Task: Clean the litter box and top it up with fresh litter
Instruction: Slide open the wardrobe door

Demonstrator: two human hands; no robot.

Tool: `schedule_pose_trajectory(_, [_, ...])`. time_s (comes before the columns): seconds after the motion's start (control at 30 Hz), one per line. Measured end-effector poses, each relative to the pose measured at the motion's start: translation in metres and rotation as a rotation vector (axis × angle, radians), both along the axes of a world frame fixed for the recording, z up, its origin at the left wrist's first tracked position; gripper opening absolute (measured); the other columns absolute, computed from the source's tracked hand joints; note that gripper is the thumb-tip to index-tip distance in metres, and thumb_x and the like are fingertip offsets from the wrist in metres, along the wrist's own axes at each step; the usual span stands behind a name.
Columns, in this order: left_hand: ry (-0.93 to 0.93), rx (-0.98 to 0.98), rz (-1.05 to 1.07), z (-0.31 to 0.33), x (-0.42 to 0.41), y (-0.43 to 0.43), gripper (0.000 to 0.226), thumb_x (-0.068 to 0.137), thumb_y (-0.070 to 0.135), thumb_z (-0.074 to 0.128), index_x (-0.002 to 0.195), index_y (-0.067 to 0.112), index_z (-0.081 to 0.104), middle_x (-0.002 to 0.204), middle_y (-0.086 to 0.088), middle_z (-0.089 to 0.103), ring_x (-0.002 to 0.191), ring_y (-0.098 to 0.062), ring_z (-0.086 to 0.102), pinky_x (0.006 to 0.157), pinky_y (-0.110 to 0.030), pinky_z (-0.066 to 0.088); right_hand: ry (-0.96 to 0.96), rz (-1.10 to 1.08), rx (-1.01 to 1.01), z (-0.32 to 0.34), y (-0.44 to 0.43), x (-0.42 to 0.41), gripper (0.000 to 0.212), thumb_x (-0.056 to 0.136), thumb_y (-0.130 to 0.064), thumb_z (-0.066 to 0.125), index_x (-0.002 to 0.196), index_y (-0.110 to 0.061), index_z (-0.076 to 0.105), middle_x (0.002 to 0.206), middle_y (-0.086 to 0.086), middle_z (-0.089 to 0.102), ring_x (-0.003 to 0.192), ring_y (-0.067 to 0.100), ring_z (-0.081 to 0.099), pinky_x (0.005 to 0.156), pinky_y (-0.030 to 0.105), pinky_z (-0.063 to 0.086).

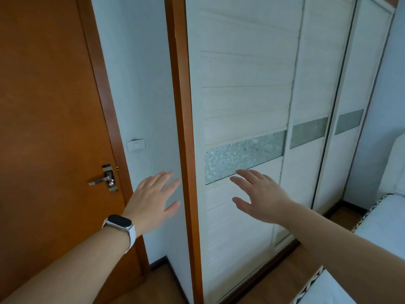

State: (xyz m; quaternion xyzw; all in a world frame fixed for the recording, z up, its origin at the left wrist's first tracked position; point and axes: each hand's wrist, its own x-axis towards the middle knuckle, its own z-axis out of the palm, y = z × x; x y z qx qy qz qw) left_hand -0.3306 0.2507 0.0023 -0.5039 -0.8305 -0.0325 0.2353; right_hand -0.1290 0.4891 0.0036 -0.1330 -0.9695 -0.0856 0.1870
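- Head view: the left hand [153, 200] is raised with its back to the camera, fingers straight and slightly spread, and it holds nothing.
- It hangs in front of the pale wall [140, 84], its fingertips just beside the wooden frame [182, 106] that runs from top to bottom; whether it touches the wall cannot be told.
- A white watch [119, 222] with a dark face sits on the left wrist.
- The right hand [260, 198] is also raised and empty, fingers loose and spread, thumb pointing left.
- It is in front of the white wardrobe door [243, 84], its fingertips just below the frosted glass strip [241, 156]; contact with the door cannot be told.
- The two hands are near each other, with the wooden frame between them.
- The litter box does not show in this view, so its place relative to the hands cannot be told.
- Left of the wall stands a brown door [43, 106] with a metal handle [103, 179], near the left hand.
- A white light switch [135, 145] sits on the wall above the left hand.
- Further wardrobe panels run off to the right, and a white bed [383, 227] lies at the right edge, under the right forearm.
- A strip of wooden floor [285, 270] shows between wardrobe and bed.
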Motion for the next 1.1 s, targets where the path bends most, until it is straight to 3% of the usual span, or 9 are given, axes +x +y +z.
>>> schedule_pose_trajectory(0.13, [0.002,-0.04,-0.009,-0.007,-0.003,0.045,0.064,0.096,0.061,0.024,0.153,0.034,0.016,0.163,0.004,0.009,0.15,-0.017,0.004,0.116,-0.035,0.001,0.019,0.035,0.014,-0.001,0.048,-0.019,0.064,0.09,-0.061,0.03,0.146,-0.029,0.032,0.154,-0.002,0.032,0.14,0.021,0.03,0.112,0.036,0.03])
schedule_pose_trajectory(0.53, [0.075,0.049,0.025,0.038,-0.059,0.118,0.06,0.098,0.051,0.031,0.153,0.032,0.02,0.162,0.003,0.012,0.15,-0.018,0.005,0.118,-0.037,0.004,0.138,0.154,-0.011,0.006,0.108,-0.104,0.061,0.09,-0.057,0.038,0.14,-0.023,0.042,0.146,0.004,0.045,0.133,0.025,0.043,0.104,0.041,0.04])
schedule_pose_trajectory(0.8, [0.26,0.17,-0.061,0.072,-0.117,0.168,0.058,0.094,0.045,0.046,0.147,0.025,0.037,0.154,-0.004,0.036,0.143,-0.023,0.028,0.115,-0.04,0.018,0.228,0.212,0.051,0.03,0.116,-0.176,0.06,0.09,-0.053,0.041,0.141,-0.021,0.041,0.147,0.005,0.044,0.133,0.025,0.041,0.103,0.042,0.042])
schedule_pose_trajectory(1.1, [0.527,0.297,-0.183,0.128,-0.195,0.204,0.051,0.091,0.036,0.048,0.137,0.016,0.05,0.149,-0.012,0.042,0.142,-0.03,0.031,0.112,-0.048,0.026,0.463,0.181,0.127,0.079,0.132,-0.258,0.06,0.091,-0.048,0.048,0.142,-0.018,0.04,0.148,0.007,0.042,0.134,0.026,0.04,0.102,0.045,0.044])
